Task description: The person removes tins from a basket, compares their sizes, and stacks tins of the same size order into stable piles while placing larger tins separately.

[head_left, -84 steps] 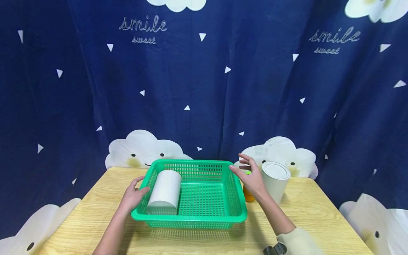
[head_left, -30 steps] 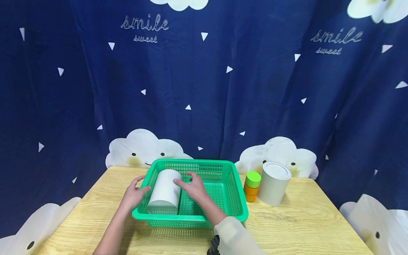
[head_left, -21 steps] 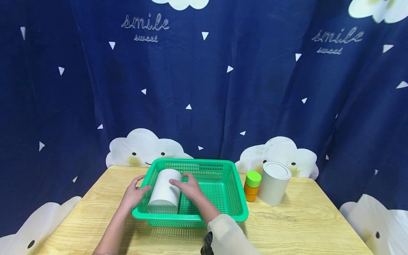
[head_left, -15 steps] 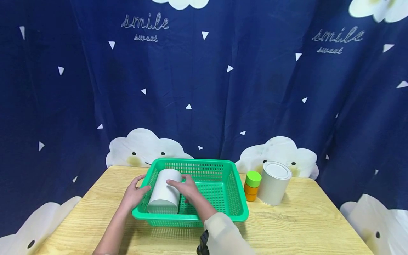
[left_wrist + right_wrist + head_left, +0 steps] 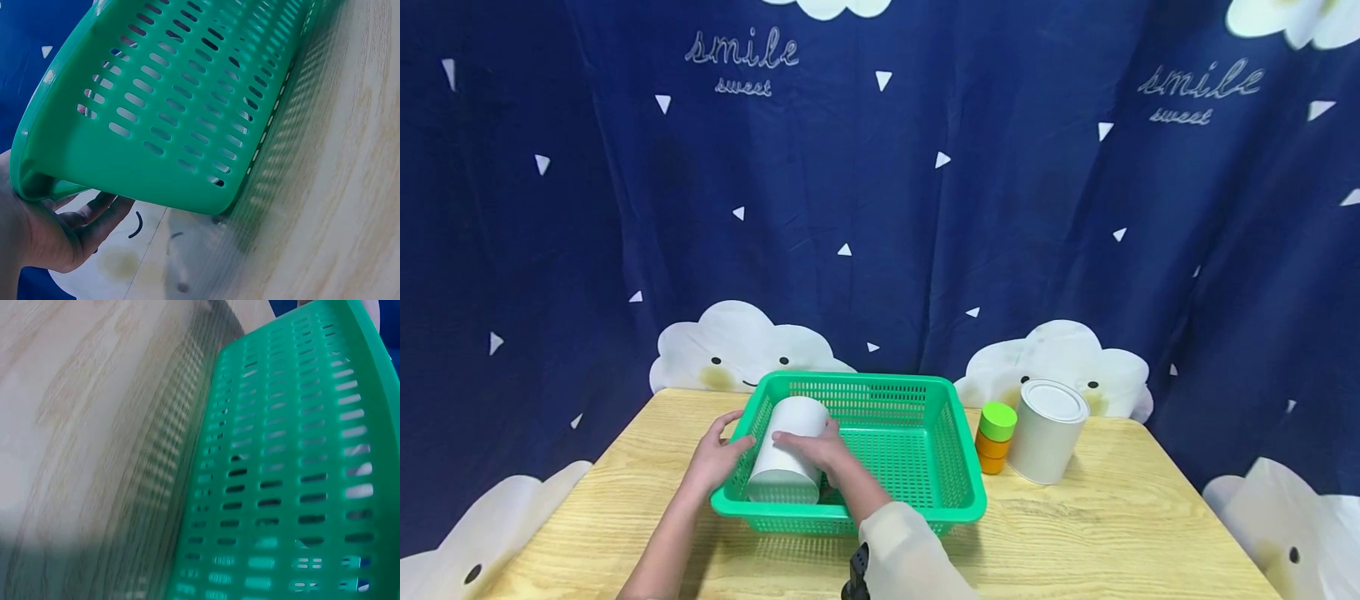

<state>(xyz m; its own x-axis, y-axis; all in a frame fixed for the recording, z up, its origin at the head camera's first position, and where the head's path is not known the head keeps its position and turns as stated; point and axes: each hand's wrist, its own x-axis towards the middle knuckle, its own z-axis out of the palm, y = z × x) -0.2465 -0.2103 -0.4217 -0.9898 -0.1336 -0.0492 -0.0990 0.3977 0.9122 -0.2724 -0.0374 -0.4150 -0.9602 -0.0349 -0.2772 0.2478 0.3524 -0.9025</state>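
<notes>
A green plastic basket (image 5: 966, 454) with slotted walls stands on the table. Inside it, against the left wall, a white cylindrical can (image 5: 797, 414) lies on its side. My left hand (image 5: 715, 460) holds the basket's left rim, thumb over the top; in the left wrist view the fingers of the left hand (image 5: 81, 234) curl under the rim outside. My right hand (image 5: 817, 450) reaches over the front rim and grips the can, thumb across its top and the other fingers down its right side, partly hidden. The right wrist view shows only the basket's outer wall (image 5: 281, 450), not the hand.
To the right of the basket stands an orange jar (image 5: 992, 450) with a light green lid. A second white can (image 5: 1047, 442) stands upright beside it. The wooden table (image 5: 1120, 533) ends at a dark blue curtain (image 5: 880, 192) with cloud prints.
My right hand has moved from the basket's right rim leftward into the basket and taken hold of the lying can. The left hand has stayed on the left rim.
</notes>
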